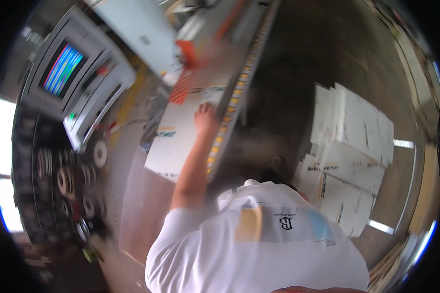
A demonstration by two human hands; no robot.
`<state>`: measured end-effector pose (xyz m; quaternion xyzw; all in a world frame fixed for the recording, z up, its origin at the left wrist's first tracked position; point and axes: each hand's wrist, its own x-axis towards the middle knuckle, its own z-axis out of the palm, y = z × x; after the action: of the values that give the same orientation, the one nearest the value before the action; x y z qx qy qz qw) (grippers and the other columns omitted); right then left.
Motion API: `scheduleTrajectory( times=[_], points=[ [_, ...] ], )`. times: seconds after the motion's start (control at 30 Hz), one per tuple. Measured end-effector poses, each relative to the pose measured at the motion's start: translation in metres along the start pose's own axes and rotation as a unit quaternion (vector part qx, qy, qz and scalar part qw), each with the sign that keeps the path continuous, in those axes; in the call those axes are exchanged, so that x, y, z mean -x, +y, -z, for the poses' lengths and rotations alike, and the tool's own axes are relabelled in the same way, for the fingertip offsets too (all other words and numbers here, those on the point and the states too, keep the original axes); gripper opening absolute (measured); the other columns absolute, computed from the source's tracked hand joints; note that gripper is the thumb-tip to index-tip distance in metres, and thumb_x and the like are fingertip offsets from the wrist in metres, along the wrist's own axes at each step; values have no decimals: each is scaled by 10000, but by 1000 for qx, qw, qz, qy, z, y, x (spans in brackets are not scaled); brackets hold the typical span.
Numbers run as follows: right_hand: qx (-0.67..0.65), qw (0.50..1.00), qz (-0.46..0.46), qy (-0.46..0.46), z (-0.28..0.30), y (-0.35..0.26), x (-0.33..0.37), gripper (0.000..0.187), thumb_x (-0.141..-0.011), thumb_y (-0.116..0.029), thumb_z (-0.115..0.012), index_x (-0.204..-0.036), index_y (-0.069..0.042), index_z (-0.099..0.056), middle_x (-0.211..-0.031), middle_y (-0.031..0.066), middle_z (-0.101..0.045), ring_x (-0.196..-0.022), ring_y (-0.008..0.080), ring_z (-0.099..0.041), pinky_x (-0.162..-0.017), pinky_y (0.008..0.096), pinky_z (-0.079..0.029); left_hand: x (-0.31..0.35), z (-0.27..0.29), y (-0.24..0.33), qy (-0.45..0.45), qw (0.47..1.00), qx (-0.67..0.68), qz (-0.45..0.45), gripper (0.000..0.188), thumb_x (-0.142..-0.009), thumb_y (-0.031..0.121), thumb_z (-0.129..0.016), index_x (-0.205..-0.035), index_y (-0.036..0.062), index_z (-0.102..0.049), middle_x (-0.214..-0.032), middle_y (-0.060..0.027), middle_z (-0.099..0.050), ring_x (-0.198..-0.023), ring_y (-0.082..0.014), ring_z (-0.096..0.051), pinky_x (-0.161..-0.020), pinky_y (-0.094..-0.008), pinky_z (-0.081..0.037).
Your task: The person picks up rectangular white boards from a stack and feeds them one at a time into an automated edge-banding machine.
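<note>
My left hand point(205, 117) rests on a white board point(173, 141) with small green and orange print. Its fingers are slightly bent and apart, and the palm faces the board. The board lies along a machine bed beside a rail of yellow rollers point(226, 124). Past my fingertips, an orange-red guard strip point(183, 85) hangs over the board's far part. My right hand is not in view; the front of my white shirt fills the lower middle.
At left stands a grey control cabinet with a lit screen point(63, 68). Rolls of edge band point(68, 180) fill racks below it. On my right, a stack of white boards point(349, 151) stands near a metal frame point(410, 190). Dark floor point(288, 73) runs between machine and stack.
</note>
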<state>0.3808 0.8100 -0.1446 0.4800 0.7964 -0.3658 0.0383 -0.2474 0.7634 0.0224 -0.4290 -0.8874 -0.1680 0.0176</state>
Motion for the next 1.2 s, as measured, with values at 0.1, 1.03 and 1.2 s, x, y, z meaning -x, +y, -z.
scheduleTrajectory(
  times=[0.1, 1.03, 1.2],
  points=[
    [-35, 998, -43, 21, -22, 4, -7, 258, -886, -260, -583, -986, -52, -699, -972, 212, -689, -941, 388, -652, -822, 474, -508, -14, 0, 2, 4, 999, 37, -33, 419, -754, 49, -602, -1171, 67, -638, -1273, -97, -622, -1216, -322, -542, -1013, -410, -460],
    [-748, 492, -354, 269, 204, 27, -293, 523, -984, -531, -523, -1228, -71, -569, -1133, 71, -673, -995, 204, -646, -876, 360, -538, 107, -57, 91, -470, 867, 168, -9, 416, -895, 311, -637, -1249, 92, -640, -1085, -111, -726, -966, -239, -708, -853, -352, -555],
    [-749, 522, -311, 265, 177, 27, -286, 554, -963, -590, -522, -1157, -78, -601, -1019, 55, -688, -917, 185, -648, -828, 348, -537, 78, -84, 115, -428, 868, 142, -206, 346, -913, 310, -637, -1213, 139, -668, -1055, -107, -729, -933, -258, -709, -827, -358, -552]
  ],
)
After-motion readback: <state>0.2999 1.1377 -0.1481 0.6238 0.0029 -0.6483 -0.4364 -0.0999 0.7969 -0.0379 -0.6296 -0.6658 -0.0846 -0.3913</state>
